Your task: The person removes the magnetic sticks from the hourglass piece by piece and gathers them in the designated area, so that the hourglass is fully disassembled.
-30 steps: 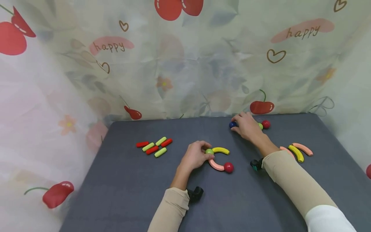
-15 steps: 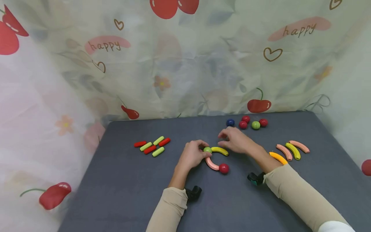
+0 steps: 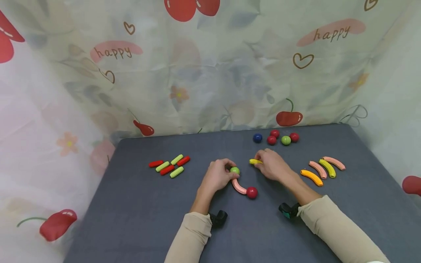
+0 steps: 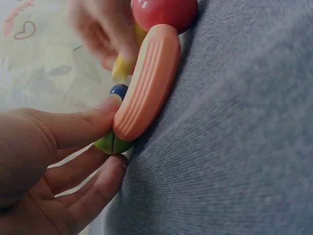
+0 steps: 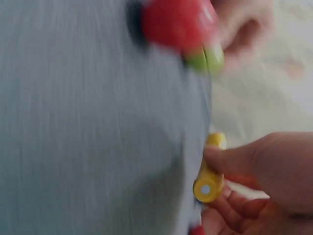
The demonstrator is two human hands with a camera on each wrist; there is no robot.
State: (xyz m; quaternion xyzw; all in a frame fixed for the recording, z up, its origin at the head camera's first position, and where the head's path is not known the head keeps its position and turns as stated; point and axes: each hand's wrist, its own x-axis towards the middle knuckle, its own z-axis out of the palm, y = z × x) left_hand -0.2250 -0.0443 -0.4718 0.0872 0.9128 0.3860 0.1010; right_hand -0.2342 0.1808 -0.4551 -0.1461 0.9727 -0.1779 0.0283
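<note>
My left hand [image 3: 218, 177] pinches a green ball [image 3: 235, 170] between thumb and fingers, low over the dark table. A curved pink piece [image 3: 238, 187] runs from that ball to a red ball [image 3: 252, 193], forming an arc. In the left wrist view the pink piece [image 4: 149, 83] shows ribbed sides, with the red ball [image 4: 165, 12] at its far end. My right hand [image 3: 273, 166] pinches a curved yellow piece [image 3: 255, 161] to the right of the green ball, apart from it. A pale round spot marks the end of the yellow piece [image 5: 208, 176] in the right wrist view.
Several red and pale green sticks [image 3: 167, 170] lie at the left. Blue, red and green balls [image 3: 271, 140] sit along the back edge. Orange, pink and yellow curved pieces [image 3: 311, 177] lie at the right. A printed curtain [image 3: 197, 73] stands behind the table.
My right hand has come from the balls at the back to the yellow piece and lifted it away from the green ball. The left hand keeps its hold.
</note>
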